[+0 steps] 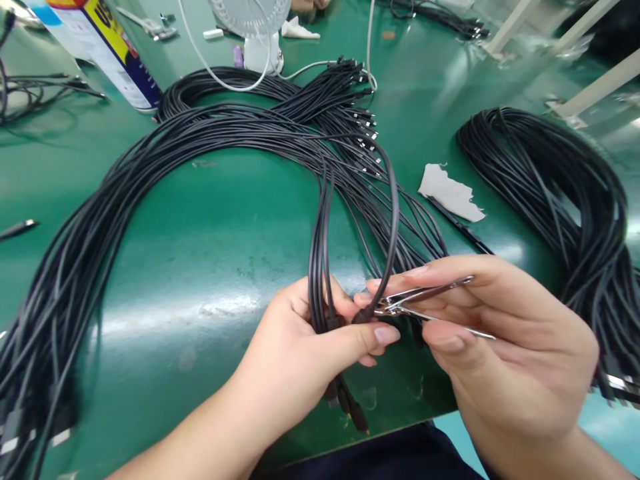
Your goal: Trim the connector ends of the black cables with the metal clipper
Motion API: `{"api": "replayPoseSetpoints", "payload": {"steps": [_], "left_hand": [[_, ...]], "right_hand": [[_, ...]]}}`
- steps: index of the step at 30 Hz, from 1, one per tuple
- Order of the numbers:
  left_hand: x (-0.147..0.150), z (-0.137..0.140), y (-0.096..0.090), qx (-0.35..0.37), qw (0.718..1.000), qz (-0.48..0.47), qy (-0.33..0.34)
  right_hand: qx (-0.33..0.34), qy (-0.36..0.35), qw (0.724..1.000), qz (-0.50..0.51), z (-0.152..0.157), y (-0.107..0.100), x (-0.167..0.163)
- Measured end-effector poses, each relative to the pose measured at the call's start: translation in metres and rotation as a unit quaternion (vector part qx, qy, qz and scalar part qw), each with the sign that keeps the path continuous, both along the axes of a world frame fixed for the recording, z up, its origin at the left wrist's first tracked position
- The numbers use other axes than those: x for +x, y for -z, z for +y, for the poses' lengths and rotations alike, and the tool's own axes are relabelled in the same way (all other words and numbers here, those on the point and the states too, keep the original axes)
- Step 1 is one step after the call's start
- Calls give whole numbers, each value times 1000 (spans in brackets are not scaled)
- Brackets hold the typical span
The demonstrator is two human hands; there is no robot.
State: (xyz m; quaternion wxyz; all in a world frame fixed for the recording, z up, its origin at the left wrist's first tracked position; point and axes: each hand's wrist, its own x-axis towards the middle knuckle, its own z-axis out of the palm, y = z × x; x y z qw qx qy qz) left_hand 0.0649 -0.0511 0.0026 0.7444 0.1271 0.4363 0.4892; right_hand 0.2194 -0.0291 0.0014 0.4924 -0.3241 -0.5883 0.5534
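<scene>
Several black cables (317,267) run down into my left hand (315,340), which is closed around them near their ends. Below the hand their dark connectors (356,413) hang out. One cable (394,200) loops over to the right, its connector (364,315) at my left thumb. In my right hand (520,340) is a pair of shiny nail clippers (435,290), pinched between thumb and fingers. The jaws meet or nearly meet that connector; whether they touch it I cannot tell. Behind, a large bundle of black cables (220,130) arches across the green table (200,227).
Another coiled cable bundle (545,180) lies at the right. A torn white scrap (450,192) rests on a thin black tool (465,230). At the back stand a spray can (110,53) and a small white fan (250,17) with a white cord. A loose connector (20,229) lies far left.
</scene>
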Motion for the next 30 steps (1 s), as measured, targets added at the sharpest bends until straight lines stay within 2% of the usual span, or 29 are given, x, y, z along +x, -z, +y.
{"api": "replayPoseSetpoints", "payload": {"steps": [6,13,15,19,21,23,25,28,30], "left_hand": [[1,-1,3,-3,1000,17,11],[-2,-1,0,-51,996,56,42],[-2,-1,0,-61,994,67,66],[-2,-3,1,-42,990,81,109],[-3,-3,1,-24,989,85,122],[-5,-4,1,3,988,90,129],[-7,-4,1,34,986,87,138],[-10,-4,3,54,984,77,148],[-10,-4,4,34,986,78,143]], "right_hand": [[-5,0,1000,0,-1,1,2],[-9,104,987,121,12,-3,2],[-12,91,989,115,11,-1,5],[-9,1,999,42,8,5,10],[1,-7,1000,19,9,5,10],[13,39,999,-4,15,3,9],[22,129,990,-52,23,2,11],[56,275,948,-152,34,4,14],[108,330,915,-205,38,6,15]]}}
